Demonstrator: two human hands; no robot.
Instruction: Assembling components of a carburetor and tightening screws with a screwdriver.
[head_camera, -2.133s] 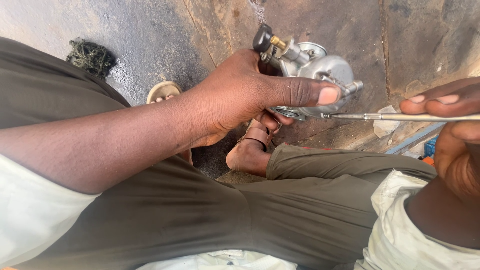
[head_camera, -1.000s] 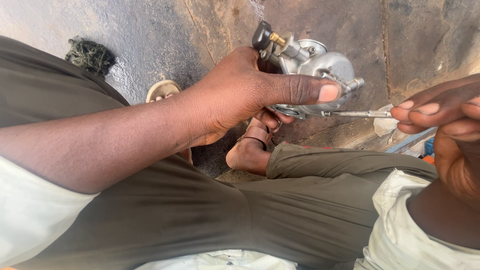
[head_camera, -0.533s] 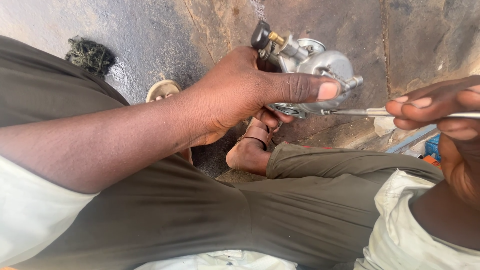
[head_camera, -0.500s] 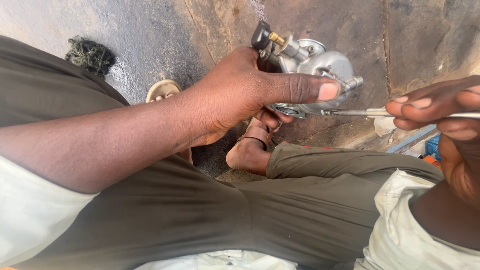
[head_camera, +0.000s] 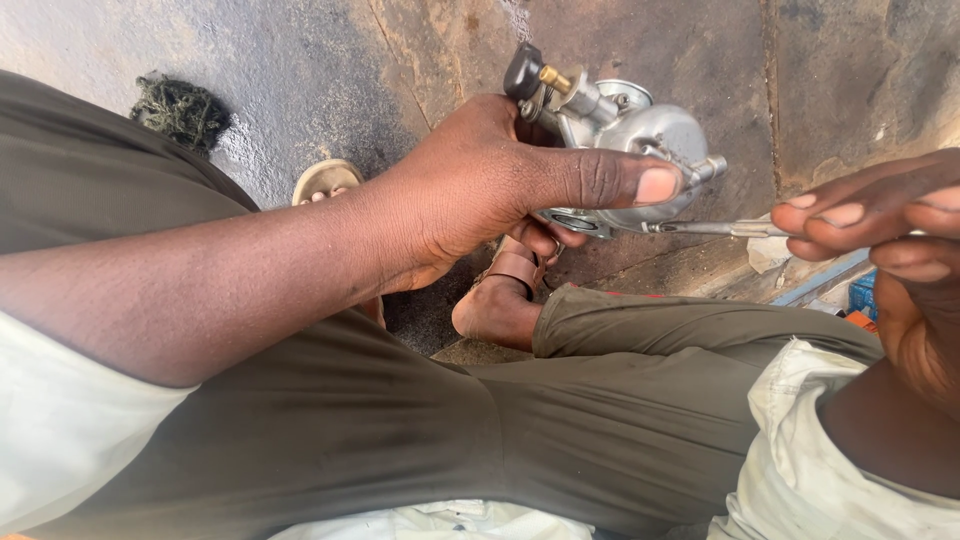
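Holding the metal carburetor (head_camera: 625, 150) above the stained concrete floor (head_camera: 400, 50), the left hand (head_camera: 480, 190) wraps it in a firm grip, thumb pressed along its side. Right of the carburetor, the right hand (head_camera: 890, 240) pinches a thin screwdriver (head_camera: 715, 228), tip at its lower edge; the part looks assembled, adjustment seemingly unfinished.

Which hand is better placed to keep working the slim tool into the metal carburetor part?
Right, probably. The right hand already pinches the slim metal tool, whose tip meets the carburetor underside. The left hand is wrapped around the carburetor, steadying it.
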